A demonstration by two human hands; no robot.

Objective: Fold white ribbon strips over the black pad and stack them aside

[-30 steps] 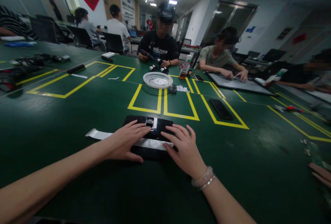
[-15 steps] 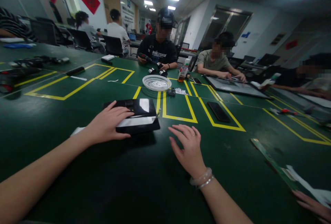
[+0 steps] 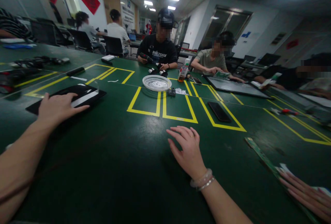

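My left hand (image 3: 57, 108) lies over a flat, glossy black case (image 3: 90, 97) with a white strip across it, at the left of the green table. Its thumb and forefinger are spread across the case; the other fingers are mostly hidden, and it grips the near left part. My right hand (image 3: 186, 148), with bracelets at the wrist, hovers low over or rests on the table, fingers apart and holding nothing. A black phone (image 3: 219, 111) lies to the right beyond it.
A white slotted basket (image 3: 157, 83) and a bottle (image 3: 183, 72) stand mid-table amid yellow tape outlines (image 3: 143, 113). At the right, another person's hand (image 3: 305, 187) touches a long green circuit board (image 3: 261, 155). People sit across the table; cables (image 3: 38, 61) lie far left.
My left hand has moved the black case from mid-table to the left. My right hand has barely moved. At the right, the other person's hand has come farther into view over the circuit board.
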